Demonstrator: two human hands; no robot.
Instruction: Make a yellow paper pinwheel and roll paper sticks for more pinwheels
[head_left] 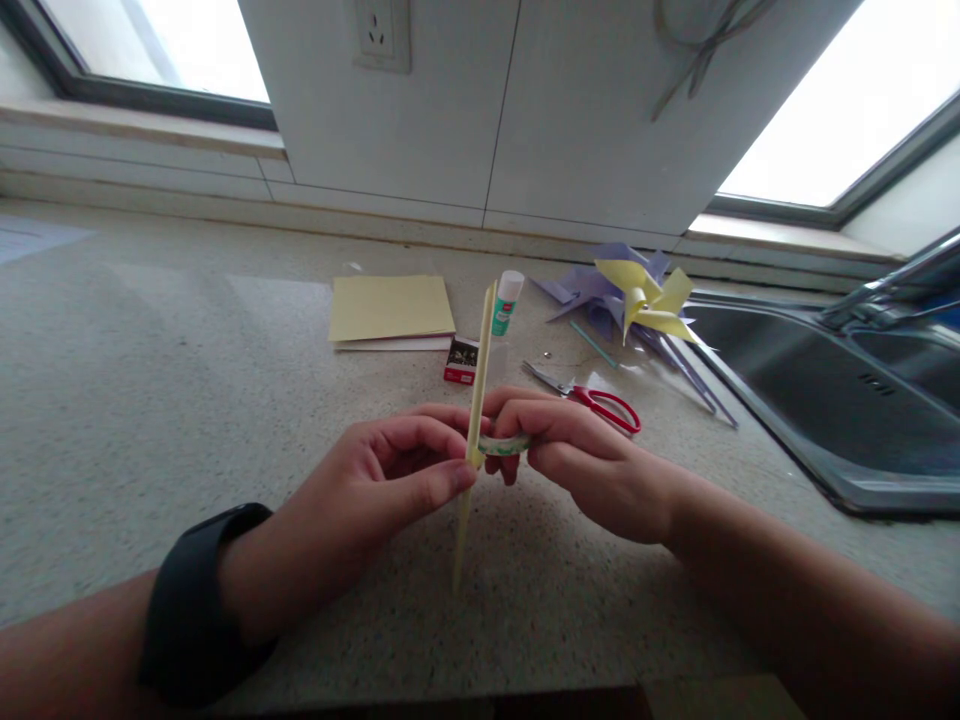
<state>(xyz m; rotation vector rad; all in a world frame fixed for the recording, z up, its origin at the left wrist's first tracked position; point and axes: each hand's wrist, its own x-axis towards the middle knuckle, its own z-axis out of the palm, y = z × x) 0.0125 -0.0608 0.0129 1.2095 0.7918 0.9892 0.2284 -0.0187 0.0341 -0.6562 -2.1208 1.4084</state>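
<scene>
A thin yellow paper stick (482, 370), pointed at its lower end, stands nearly upright above the counter. My left hand (390, 470) pinches it between thumb and fingers, partway down. Against the stick's right side sits a small roll of clear tape (504, 445) with green print. My right hand (577, 450) grips that roll, and some of its fingers reach behind the stick. Whether a strip of tape is stuck to the paper cannot be made out.
Behind my hands lie yellow paper sheets (391, 308), a red box of small fasteners (461, 362), a glue stick (506, 303) and red-handled scissors (592, 395). Yellow (645, 300) and purple pinwheels (577, 285) rest beside the metal sink (795, 450).
</scene>
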